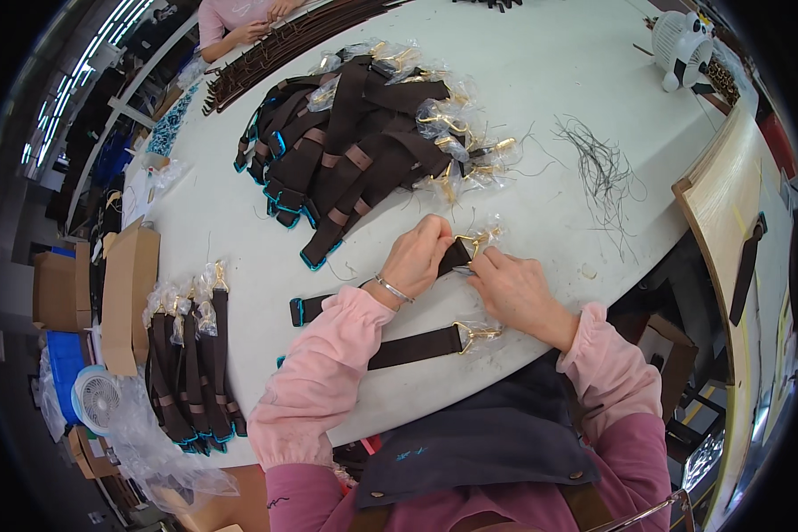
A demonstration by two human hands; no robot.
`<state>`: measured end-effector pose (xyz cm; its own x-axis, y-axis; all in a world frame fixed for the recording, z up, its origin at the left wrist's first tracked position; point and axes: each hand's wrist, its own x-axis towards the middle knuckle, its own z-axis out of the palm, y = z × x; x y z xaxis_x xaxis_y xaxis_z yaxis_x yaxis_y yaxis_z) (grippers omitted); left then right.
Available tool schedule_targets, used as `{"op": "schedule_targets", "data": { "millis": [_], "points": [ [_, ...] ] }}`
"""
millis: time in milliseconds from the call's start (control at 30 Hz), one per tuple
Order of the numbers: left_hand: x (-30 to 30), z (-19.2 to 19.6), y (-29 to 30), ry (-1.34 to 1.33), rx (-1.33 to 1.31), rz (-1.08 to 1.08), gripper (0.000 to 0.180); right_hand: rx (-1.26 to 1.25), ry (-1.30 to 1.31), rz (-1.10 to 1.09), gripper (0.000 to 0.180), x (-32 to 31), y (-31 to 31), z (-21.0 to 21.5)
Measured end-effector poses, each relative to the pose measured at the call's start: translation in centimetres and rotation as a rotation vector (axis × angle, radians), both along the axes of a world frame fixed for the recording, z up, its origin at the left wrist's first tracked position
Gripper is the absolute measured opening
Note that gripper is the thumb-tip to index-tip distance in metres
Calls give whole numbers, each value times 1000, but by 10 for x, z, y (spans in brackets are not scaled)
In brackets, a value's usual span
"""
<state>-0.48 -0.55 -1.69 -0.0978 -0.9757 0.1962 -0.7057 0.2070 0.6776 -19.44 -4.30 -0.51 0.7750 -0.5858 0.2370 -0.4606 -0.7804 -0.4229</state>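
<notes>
My left hand (416,259) is closed on a dark brown webbing strap (455,258), pinching it close to its gold-coloured clip (475,240), which is wrapped in clear plastic. The strap's other end, with a blue-covered buckle, sticks out left of my wrist. Against the strap's edge just under the clip, my right hand (517,289) has its fingers pinched together. A sliver of something metallic shows by those fingertips, too small to name. A second strap (417,347) lies nearer to me, its far left end hidden under my left sleeve.
Beyond my hands lies a big heap of similar straps (355,142). More straps (191,363) hang together at the table's left edge, beside cardboard boxes (131,297). Loose threads (598,164) and a white fan (681,49) are at right. Another person's hand (250,33) shows beyond.
</notes>
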Motion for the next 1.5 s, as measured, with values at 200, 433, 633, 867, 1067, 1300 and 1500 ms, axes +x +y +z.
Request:
{"op": "schedule_targets", "data": {
  "millis": [200,433,633,867,1067,1300,1500],
  "points": [
    [40,23,40,-398,70,-9,45,62,62,-69,26,-14,-40,19],
    [91,42,73,-186,506,196,31,689,-155,-61,20,-3,-81,15],
    [111,80,92,-75,481,143,31,873,-218,-57,24,-4,-62,29],
    [103,95,130,-145,543,-5,33,757,-42,171,23,-13,-36,48],
    [43,37,169,-472,142,66,61,518,115,360,27,13,-32,52],
    [13,11,171,-633,6,256,65,-97,0,676,42,129,11,-3],
    [15,-11,184,-552,-118,357,64,-281,51,619,57,163,32,-11]
  ]
}}
